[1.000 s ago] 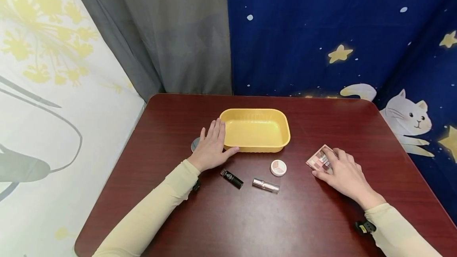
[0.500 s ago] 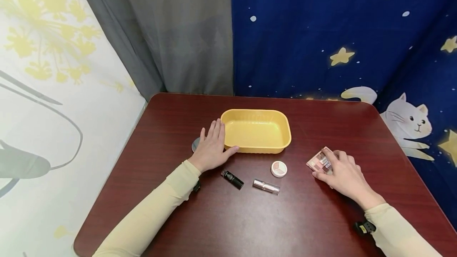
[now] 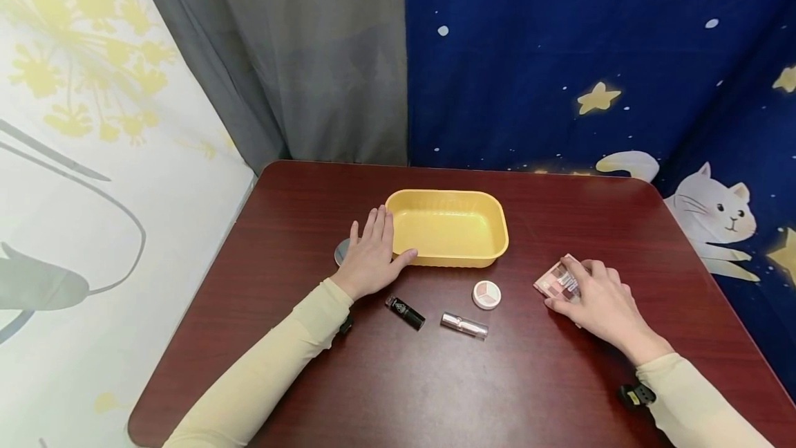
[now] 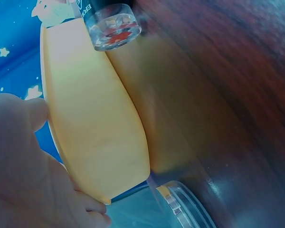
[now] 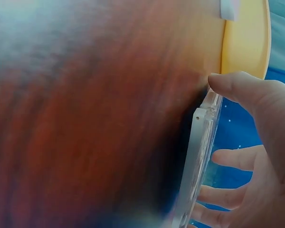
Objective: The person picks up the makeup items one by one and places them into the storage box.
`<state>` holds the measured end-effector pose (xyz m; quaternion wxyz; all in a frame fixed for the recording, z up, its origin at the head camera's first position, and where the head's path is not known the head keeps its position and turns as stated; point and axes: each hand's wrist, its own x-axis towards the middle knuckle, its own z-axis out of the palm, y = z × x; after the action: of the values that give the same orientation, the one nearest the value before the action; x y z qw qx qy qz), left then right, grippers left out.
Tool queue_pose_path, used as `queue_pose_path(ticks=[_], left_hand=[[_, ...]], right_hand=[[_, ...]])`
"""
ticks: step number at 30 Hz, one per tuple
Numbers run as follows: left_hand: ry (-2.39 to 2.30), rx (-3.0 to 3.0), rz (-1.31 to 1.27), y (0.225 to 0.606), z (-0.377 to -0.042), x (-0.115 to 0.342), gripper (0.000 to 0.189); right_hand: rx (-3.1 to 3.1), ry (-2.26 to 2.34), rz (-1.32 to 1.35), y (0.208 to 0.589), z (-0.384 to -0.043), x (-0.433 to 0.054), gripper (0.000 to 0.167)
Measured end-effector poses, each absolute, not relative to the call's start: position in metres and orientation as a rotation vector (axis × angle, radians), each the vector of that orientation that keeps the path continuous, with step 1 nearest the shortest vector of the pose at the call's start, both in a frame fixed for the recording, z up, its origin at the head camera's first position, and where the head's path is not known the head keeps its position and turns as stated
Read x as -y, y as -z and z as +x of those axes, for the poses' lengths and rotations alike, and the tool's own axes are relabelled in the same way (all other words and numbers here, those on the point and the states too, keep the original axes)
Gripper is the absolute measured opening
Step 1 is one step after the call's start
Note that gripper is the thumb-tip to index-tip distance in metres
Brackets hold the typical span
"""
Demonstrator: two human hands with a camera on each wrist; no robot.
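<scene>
My left hand [image 3: 370, 258] lies with straight fingers along the left side of the yellow tub [image 3: 448, 261], thumb at its near left corner. Partly hidden behind that hand is a round grey-topped case [image 3: 342, 252], whose clear rim shows in the left wrist view. At the right, my right hand [image 3: 600, 303] holds an eyeshadow palette [image 3: 553, 283] with a see-through lid. Its thumb is at the near edge and the fingers reach over the top. In the right wrist view, the palette's pale edge [image 5: 192, 156] runs beside the thumb and fingers.
Near the tub lie a black lipstick tube [image 3: 405, 312], a silver lipstick tube [image 3: 463, 325] and a small white round pot [image 3: 486, 294] with three powder colours. The dark red table [image 3: 435, 393] meets grey and blue curtains [image 3: 528, 54] at its back edge.
</scene>
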<state>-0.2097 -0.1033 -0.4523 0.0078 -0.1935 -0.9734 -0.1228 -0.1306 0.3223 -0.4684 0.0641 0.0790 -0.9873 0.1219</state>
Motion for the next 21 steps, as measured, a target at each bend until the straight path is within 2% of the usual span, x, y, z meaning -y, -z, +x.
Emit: queue_pose_path(ticks=[9,21], left_hand=[[0.375,3.049,-0.603,0.451,-0.209,0.103,0.098],[0.383,3.069,-0.613,0.451,-0.210,0.104,0.099]], right_hand=[[2.940,-0.350,0.274,0.450,-0.142,-0.318,0.092],[2.896,-0.378,0.360,0.403,-0.176,-0.289,0.092]])
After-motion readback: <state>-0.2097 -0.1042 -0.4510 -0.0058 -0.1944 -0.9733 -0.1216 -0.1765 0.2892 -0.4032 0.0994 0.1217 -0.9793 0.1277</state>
